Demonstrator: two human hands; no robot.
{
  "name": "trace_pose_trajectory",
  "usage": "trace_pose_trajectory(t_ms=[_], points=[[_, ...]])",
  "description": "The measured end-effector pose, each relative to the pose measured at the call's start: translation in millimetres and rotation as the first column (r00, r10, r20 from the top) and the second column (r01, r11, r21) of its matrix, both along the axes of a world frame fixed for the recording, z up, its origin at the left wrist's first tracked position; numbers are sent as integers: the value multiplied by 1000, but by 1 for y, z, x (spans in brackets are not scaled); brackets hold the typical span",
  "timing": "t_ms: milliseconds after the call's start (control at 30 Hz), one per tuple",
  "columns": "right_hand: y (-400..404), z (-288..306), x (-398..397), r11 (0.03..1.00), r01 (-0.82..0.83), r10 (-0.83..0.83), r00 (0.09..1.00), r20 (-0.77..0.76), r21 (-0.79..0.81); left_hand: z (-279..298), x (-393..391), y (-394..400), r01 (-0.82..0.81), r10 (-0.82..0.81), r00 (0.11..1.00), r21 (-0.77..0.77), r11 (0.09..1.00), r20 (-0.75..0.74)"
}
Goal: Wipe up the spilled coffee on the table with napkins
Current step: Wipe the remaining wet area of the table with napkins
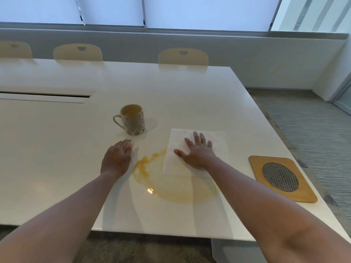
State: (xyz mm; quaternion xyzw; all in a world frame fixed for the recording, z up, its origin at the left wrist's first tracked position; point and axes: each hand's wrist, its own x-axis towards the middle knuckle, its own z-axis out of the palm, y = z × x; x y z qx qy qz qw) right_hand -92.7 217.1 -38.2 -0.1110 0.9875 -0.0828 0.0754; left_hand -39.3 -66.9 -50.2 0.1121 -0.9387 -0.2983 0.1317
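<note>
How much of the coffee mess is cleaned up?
Barely any. The right hand presses a napkin flat at the far edge of the coffee puddle. The left hand is empty. Nearly all the puddle is left; the mug already stands upright.

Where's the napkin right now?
The napkin lies flat on the table under the right hand, right of the mug, its near edge over the coffee spill.

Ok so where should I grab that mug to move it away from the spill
Take the mug by its handle, coming in from the left. It stands upright with the handle sticking out on that side, nearest the left hand, and the right hand is pressed flat on the napkin.
</note>
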Motion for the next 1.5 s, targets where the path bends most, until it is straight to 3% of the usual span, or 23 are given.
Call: trace_pose_trajectory(t_ms=[533,1067,1500], points=[[-22,-13,6,1000,20,-19,999,-32,24,-13,2,-5,23,-21,1000,-95,995,23],[-49,-15,14,958,-275,269,960,-79,-80,-10,3,-2,9,-9,1000,-91,996,-1],[-73,-9,30,820,-537,543,839,-28,-199,-2,7,0,-20,20,1000,-62,998,4]])
